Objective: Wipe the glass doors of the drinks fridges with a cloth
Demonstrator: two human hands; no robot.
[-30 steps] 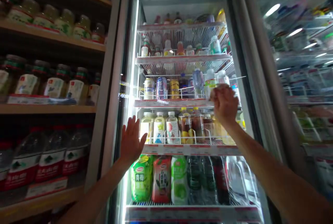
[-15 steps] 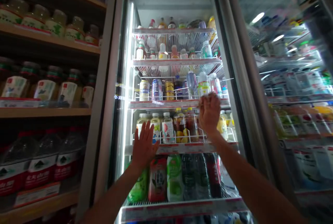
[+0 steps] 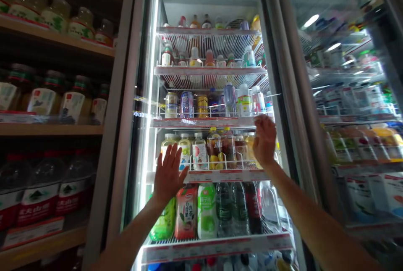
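My left hand (image 3: 170,174) is raised with its fingers spread, its palm toward the glass door (image 3: 185,0) of a lit drinks fridge. It holds nothing and lies in front of the white-capped bottles (image 3: 199,153). Higher and to the right, my right hand (image 3: 265,140) is closed, its fingers curled against or just before the glass. What those fingers hold, if anything, is blurred and hidden. Behind the door stand cans (image 3: 187,105), dark bottles with yellow caps (image 3: 214,149) and large bottles on the lower shelf, among them a green and white one (image 3: 207,212).
On the left, wooden shelves (image 3: 50,129) carry jars, juice bottles and large red-labelled bottles (image 3: 37,195). A metal door frame (image 3: 302,94) divides this fridge from another glass-fronted one on the right, which holds more drinks (image 3: 362,145).
My right hand has shifted a little right and slightly down across the glass. My left hand stays spread, slightly further left. The view has shifted slightly.
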